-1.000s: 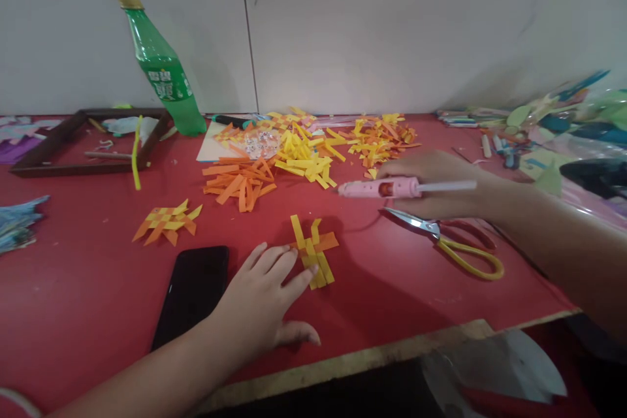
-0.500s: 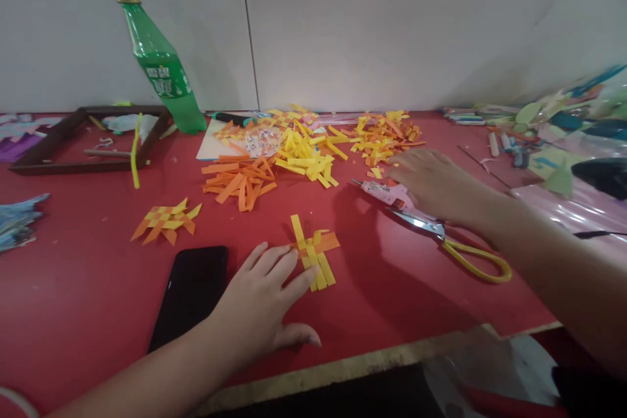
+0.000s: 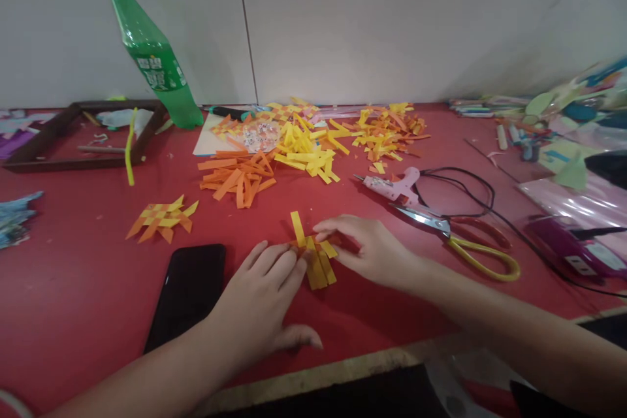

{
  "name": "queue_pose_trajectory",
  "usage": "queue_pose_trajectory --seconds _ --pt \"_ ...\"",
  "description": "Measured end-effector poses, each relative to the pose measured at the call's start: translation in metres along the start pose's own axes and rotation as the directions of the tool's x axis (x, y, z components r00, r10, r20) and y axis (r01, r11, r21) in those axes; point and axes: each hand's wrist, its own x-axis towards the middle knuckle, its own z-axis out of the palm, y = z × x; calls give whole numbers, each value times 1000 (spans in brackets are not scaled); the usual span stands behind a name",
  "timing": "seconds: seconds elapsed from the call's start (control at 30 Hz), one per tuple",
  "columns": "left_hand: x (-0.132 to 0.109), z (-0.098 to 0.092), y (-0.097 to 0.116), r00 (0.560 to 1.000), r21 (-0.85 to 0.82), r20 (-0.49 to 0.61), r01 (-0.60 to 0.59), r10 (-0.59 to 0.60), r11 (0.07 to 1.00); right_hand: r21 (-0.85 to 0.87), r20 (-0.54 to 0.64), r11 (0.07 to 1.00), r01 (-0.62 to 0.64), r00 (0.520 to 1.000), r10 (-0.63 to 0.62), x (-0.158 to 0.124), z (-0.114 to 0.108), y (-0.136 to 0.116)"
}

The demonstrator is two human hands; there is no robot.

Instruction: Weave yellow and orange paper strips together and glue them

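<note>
A small weave of yellow and orange paper strips [image 3: 318, 268] lies on the red table in front of me. My left hand [image 3: 269, 297] rests flat at its left side, fingertips on the strips and thumb stretched out. From the right, my right hand [image 3: 369, 248] reaches over the weave's orange end, its fingers curled around the strips there; the fingertips partly hide the paper. A finished-looking woven piece [image 3: 164, 217] in the same colours lies to the left. Beside my left forearm is a black phone [image 3: 189, 294].
Behind the weave are piles of orange strips [image 3: 238, 176], yellow strips [image 3: 306, 150] and scraps [image 3: 392, 134]. At right lie a pink glue gun [image 3: 394, 188] with its cord, scissors [image 3: 475, 251] and a purple power socket [image 3: 580, 251]. A green bottle [image 3: 157, 65] and wooden frame [image 3: 44, 157] stand back left.
My right hand has come from beside the glue gun, left and nearer, to the weave. The glue gun and its cord are now uncovered. My left hand has stayed on the weave.
</note>
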Motion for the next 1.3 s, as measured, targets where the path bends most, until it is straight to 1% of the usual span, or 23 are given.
queue_pose_trajectory --seconds 0.13,0.2,0.27,0.47,0.67,0.8,0.9,1.1,1.23,1.3 --pt "0 1 1 1000 10 -7 8 -8 1000 -12 -1 993 117 993 -117 -4 5 7" --pt "0 1 1 1000 14 -1 12 -12 1000 6 4 980 198 980 -198 -4 7 9" --pt "1 1 2 1000 14 -9 18 -18 1000 18 5 967 252 968 -253 -4 8 11" --pt "1 3 3 998 14 -48 39 -38 999 20 23 946 323 946 -324 -8 7 15" --pt "0 5 4 996 15 -71 45 -44 999 40 69 936 350 934 -352 -7 5 19" --pt "0 5 4 998 13 -49 47 -46 999 44 96 937 346 932 -348 -7 2 17" --pt "0 4 5 998 -6 -40 54 -54 999 30 116 946 323 939 -325 -8 -1 11" --pt "-1 3 3 993 -43 -116 17 -22 999 -78 116 947 311 946 -302 -13 -4 -2" --pt "-1 4 3 998 -24 -57 39 -41 999 -116 94 939 324 945 -314 -15 -3 -4" --pt "-1 5 4 998 -17 -49 42 -42 999 -111 94 937 331 942 -322 -15 -3 -5"
